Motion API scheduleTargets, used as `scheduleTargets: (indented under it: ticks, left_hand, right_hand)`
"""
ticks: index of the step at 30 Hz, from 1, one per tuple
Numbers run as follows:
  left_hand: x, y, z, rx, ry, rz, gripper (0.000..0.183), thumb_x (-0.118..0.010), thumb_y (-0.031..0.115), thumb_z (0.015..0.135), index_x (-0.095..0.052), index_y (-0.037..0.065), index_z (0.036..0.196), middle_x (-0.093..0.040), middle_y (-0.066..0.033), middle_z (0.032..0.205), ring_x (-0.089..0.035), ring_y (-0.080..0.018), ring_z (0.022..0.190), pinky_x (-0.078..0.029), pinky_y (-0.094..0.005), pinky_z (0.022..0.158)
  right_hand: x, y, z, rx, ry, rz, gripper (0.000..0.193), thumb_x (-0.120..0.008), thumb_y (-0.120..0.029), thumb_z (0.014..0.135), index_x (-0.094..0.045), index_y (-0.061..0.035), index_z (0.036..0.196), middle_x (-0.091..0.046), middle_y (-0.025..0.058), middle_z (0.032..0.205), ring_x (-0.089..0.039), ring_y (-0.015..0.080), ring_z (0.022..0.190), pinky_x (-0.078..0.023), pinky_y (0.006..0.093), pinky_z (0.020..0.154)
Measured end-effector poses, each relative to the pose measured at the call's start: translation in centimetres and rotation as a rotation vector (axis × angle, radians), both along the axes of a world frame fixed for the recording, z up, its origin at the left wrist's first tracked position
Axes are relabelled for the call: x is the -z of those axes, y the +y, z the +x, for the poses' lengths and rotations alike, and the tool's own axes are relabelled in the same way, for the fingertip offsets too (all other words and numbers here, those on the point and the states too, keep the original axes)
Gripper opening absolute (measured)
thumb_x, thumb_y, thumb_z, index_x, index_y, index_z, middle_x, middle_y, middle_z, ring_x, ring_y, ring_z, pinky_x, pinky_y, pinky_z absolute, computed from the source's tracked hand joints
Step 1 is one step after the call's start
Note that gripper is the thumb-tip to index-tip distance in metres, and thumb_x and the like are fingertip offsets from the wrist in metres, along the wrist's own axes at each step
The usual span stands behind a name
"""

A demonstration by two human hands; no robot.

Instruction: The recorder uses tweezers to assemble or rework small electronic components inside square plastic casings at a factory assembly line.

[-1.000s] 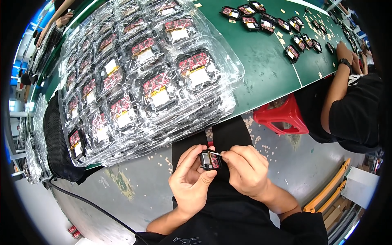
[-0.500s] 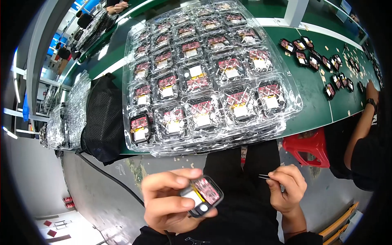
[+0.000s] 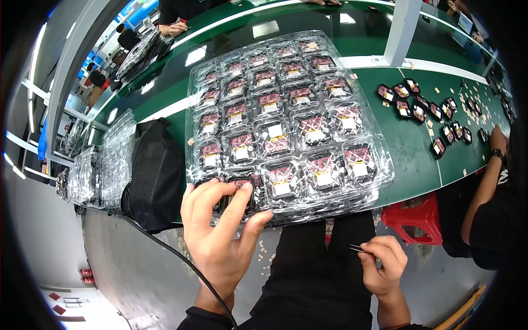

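My left hand (image 3: 220, 225) reaches to the near left of a transparent plastic blister tray (image 3: 380, 175). Its fingers are round a small black-framed electronic module (image 3: 240, 180) with a reddish board, which sits in or just at a front-row pocket; the fingers hide part of it. Other modules of the same kind, such as one with a white label (image 3: 281, 180), fill the visible pockets under transparent plastic. Over my lap, away from the tray, my right hand (image 3: 385, 263) pinches thin metal tweezers (image 3: 356, 248), their tips pointing left.
A black mesh bag (image 3: 159, 176) and stacked transparent trays (image 3: 118, 154) are left of the tray. Loose modules (image 3: 418, 113) and small beige bits lie on the green table (image 3: 407, 181) at right. A red stool (image 3: 415, 220) and a co-worker's arm (image 3: 484, 181) are at the right.
My left hand has carried the module from above my lap forward to the tray's front row. My right hand has stayed about where it was, still holding the tweezers. The view has shifted slightly.
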State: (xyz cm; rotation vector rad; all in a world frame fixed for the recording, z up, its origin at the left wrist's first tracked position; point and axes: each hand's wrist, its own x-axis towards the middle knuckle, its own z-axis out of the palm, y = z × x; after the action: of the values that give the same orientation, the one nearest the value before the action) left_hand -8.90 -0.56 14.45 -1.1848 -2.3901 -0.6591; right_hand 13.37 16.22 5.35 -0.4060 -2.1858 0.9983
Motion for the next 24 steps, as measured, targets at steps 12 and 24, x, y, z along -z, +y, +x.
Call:
scheduleTargets:
  ticks: [12,24]
  left_hand:
    - [0.8,-0.2,1.8,-0.098,0.044,-0.111,0.053,-0.077,0.039,0.088,-0.065,0.007,0.128,-0.053,-0.0147,0.143,-0.039,-0.0464,0.142,-0.021,-0.0668,0.117]
    - [5.2,1.0,7.5,0.674,-0.238,0.317,0.016,-0.074,0.013,0.09,-0.072,0.012,0.106,-0.065,-0.013,0.116,-0.062,-0.0402,0.116,-0.051,-0.0566,0.102]
  right_hand:
    - [-1.1,9.4,-5.0,0.431,-0.064,0.302,0.023,-0.073,-0.003,0.087,-0.066,0.0022,0.109,-0.063,0.0176,0.104,-0.068,0.0336,0.078,-0.055,0.037,0.065]
    - [-2.0,13.1,-2.3,0.823,-0.455,0.319,0.031,-0.077,-0.023,0.087,-0.068,-0.0031,0.11,-0.06,0.0191,0.119,-0.07,0.0377,0.081,-0.056,0.0456,0.074]
